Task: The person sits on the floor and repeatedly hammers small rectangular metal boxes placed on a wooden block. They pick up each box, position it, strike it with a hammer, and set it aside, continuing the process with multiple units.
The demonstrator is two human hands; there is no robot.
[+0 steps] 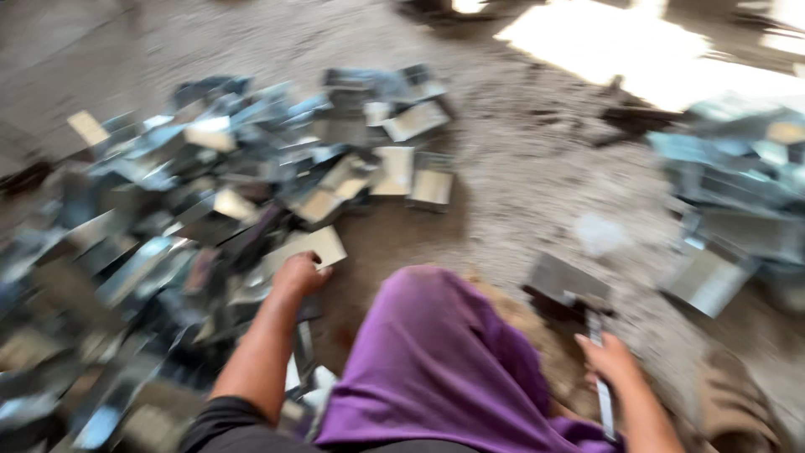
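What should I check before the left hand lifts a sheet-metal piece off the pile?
1. Left hand on a flat metal piece at the pile's edge: ok, touching it.
2. Grip closed on that piece: cannot tell, motion blur.
3. Right hand holds the hammer-like tool: ok, fingers wrapped round the handle.
4. Metal block on the ground ahead of the right hand: ok, nothing on top.
5. Purple-clad knee between the hands: ok, clear of both.
6. Sharp edges in the pile: cannot tell.
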